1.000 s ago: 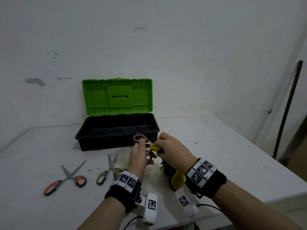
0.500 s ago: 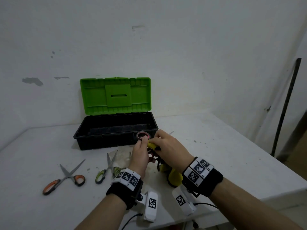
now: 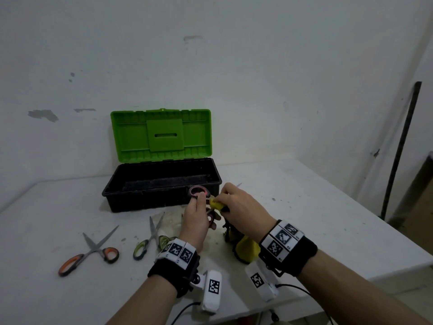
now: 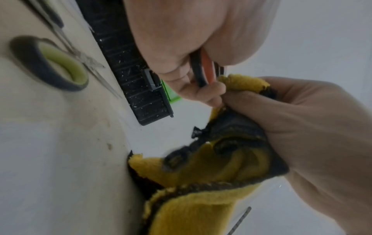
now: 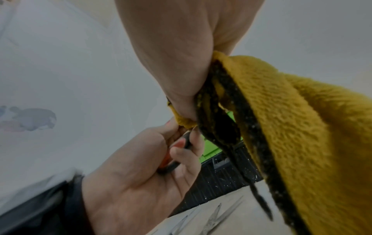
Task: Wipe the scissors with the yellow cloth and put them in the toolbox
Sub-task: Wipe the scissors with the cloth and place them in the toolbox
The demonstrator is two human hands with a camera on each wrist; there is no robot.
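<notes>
Right now the wiping step is in hand. Just in front of the open toolbox (image 3: 161,184), near its right end, the left hand (image 3: 196,219) grips a pair of red-handled scissors (image 3: 198,191) by the handles, its fingers curled through and around the loops, one loop standing up above the knuckles. The right hand (image 3: 243,207) is closed around a bunch of the yellow cloth (image 4: 203,167) and presses it against the scissors right next to the left fingers; the blades are hidden inside cloth and palm, so how clean they are I cannot tell. The cloth's loose end hangs down to the counter (image 3: 316,207).

Two more pairs lie on the counter in front of the toolbox and to its left: green-handled scissors (image 3: 152,240) nearer, orange-handled scissors (image 3: 89,252) farther out.

Judging by this, the next move calls for drawing the cloth along the blades, then releasing it and lifting the scissors over the toolbox's front wall into the black tray. The box looks empty as far as can be seen.
</notes>
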